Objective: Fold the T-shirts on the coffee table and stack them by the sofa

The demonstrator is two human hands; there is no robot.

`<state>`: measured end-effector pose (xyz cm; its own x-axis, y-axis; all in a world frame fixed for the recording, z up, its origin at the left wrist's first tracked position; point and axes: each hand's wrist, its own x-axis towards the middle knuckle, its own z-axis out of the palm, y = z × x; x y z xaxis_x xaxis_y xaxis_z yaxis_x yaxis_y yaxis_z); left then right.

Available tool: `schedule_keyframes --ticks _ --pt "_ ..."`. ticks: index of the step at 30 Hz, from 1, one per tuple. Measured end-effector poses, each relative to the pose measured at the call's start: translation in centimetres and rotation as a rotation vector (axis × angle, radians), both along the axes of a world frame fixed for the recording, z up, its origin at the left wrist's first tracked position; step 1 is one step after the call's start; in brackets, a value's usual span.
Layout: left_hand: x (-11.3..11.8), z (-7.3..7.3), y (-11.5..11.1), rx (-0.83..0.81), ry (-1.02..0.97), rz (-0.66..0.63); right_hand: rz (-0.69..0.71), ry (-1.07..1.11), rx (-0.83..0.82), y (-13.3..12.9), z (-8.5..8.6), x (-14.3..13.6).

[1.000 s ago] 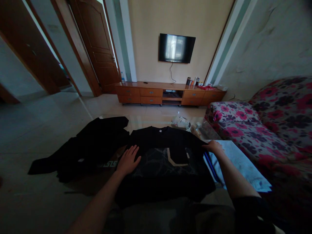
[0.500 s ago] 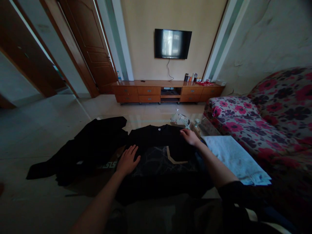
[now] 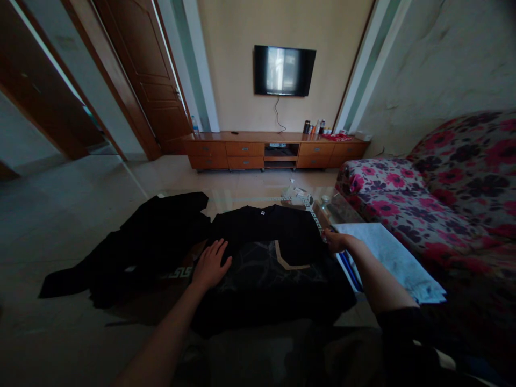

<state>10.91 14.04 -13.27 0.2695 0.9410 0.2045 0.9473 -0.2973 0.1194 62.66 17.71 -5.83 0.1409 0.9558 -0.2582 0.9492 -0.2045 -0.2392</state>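
Observation:
A black T-shirt [image 3: 258, 230] with a grey marbled panel and a tan-edged patch is spread over the glass table, its collar facing away from me. My left hand [image 3: 212, 263] lies flat on its left side with the fingers apart. At the shirt's right edge, by the sleeve, my right hand [image 3: 335, 241] has its fingers closed, apparently pinching the cloth; the fingertips are dim. To the left, a second black garment [image 3: 161, 231] lies loosely with one sleeve stretched out.
A folded light-blue cloth [image 3: 389, 258] lies right of the shirt, beside a floral sofa [image 3: 403, 207]. Clear plastic wrapping [image 3: 296, 194] and a small glass [image 3: 324, 201] sit at the table's far right. Beyond stands a wooden TV cabinet [image 3: 245, 156].
My right hand has moved from the shirt's right shoulder outward and nearer to me, to the sleeve edge. My left hand stays in place on the shirt.

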Motion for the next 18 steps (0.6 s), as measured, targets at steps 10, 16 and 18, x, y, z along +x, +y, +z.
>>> schedule_keyframes --ticks 10,16,18 --pt "-0.4 -0.9 0.4 0.031 -0.020 -0.001 0.001 -0.116 0.036 -2.9 -1.0 -1.4" --pt "-0.4 -0.9 0.3 0.039 0.006 -0.010 -0.115 -0.165 0.068 -3.3 -1.3 -2.0" --pt "-0.4 -0.9 0.4 0.041 0.007 -0.011 -0.138 -0.170 0.065 -3.2 -1.2 -1.6"
